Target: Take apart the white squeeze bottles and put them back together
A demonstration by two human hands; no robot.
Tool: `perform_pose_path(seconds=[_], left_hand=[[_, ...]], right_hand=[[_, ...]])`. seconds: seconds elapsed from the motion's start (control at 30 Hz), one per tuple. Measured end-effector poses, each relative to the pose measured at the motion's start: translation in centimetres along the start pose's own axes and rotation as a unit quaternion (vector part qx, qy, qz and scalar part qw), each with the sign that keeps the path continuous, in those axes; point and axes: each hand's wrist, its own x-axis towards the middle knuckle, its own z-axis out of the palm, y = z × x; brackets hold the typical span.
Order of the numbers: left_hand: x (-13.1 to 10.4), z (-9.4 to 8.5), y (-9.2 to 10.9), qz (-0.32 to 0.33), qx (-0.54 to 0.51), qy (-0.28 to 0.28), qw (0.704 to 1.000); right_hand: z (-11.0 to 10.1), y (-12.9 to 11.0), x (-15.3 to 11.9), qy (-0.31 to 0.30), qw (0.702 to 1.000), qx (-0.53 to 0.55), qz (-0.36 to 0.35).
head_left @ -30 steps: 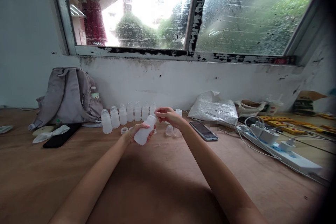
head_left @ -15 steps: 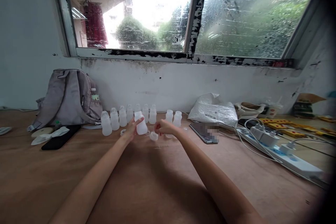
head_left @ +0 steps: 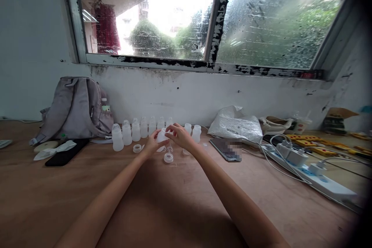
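Observation:
My left hand [head_left: 151,142] is wrapped round a frosted white bottle [head_left: 162,135], tilted above the table. At the bottle's right side my right hand [head_left: 178,136] has its fingers bent together near the top; what they hold, if anything, is too small to make out. A white ring-shaped cap [head_left: 168,157] lies on the wood just in front of both hands, and another ring [head_left: 137,148] lies to the left. Capped bottles [head_left: 117,138] stand in a row behind and left of my hands. Two bottles without caps [head_left: 196,133] stand to the right.
On the left are a grey backpack [head_left: 74,104], a black case [head_left: 66,153] and a white tissue [head_left: 55,150]. A phone [head_left: 225,149], a silvery bag [head_left: 236,124] and a white power strip [head_left: 328,183] with cables lie on the right, with yellow items behind.
My right hand has put the white cap down on the table and come up to the bottle. The bottle in my left hand has tilted and moved slightly right.

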Motion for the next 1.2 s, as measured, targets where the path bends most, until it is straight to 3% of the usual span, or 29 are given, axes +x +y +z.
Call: perform_pose_path(seconds=[0.13,0.27,0.4,0.47,0.57,0.87,1.2], left_hand=[[0.0,-0.1,-0.2,0.003,0.019,0.014,1.000],[-0.3,-0.6,-0.5,0.024,0.058,0.020,0.998],[-1.4,-0.8,-1.5,0.007,0.102,-0.073,0.992],[-2.0,-0.7,-2.2,0.013,0.132,-0.129,0.983],[-2.4,-0.3,-3.0,0.050,0.172,-0.169,0.969],[-2.4,-0.1,-4.0,0.149,0.296,-0.202,0.922],[-2.5,-0.2,-4.0,0.170,0.356,-0.198,0.897]], right_hand=[[-0.5,0.7,0.4,0.023,0.998,-0.058,-0.012],[-1.2,3.7,1.3,0.052,0.988,-0.138,0.039],[-1.2,7.3,2.3,0.021,0.965,-0.237,0.113],[-1.0,8.6,2.7,0.005,0.953,-0.274,0.126],[-0.5,9.8,3.1,-0.005,0.946,-0.298,0.130],[0.9,10.7,4.1,-0.040,0.931,-0.340,0.122],[1.1,10.6,4.4,-0.074,0.915,-0.374,0.131]])
